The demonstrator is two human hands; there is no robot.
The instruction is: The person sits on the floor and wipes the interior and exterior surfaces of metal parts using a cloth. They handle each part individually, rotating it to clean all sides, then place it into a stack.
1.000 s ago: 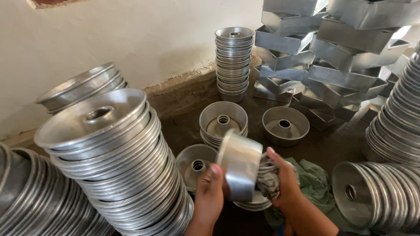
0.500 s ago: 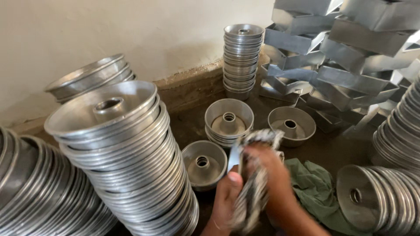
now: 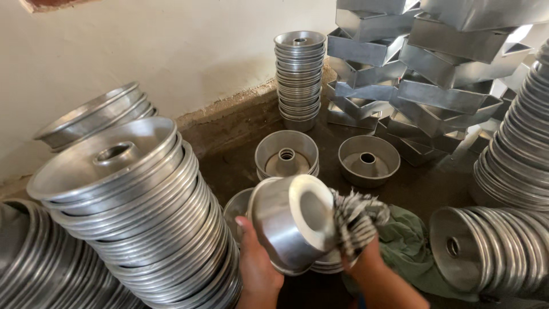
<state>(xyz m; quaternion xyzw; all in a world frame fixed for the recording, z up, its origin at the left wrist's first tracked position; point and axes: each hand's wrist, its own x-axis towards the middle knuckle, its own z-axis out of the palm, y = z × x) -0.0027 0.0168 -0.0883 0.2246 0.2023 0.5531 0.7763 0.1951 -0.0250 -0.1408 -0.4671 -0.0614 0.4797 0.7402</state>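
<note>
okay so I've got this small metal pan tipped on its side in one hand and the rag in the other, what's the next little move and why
Probably press the striped rag onto the upturned base of the small pan and wipe round it. The left hand braces the pan from below, its base faces the right hand, and the rag sits right beside the base's edge.

Right hand (image 3: 366, 257) hidden under rag (image 3: 357, 220) (fingers unseen).

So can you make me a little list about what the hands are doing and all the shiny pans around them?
left hand: holds a round silver metal tube pan, tipped on its side
right hand: grips a striped rag against the pan's base
under the hands: green cloth
left side: tall leaning stack of wide silver ring pans
behind: stack of small round pans, two open tube pans on the floor
top right: piled rectangular metal tins
</note>
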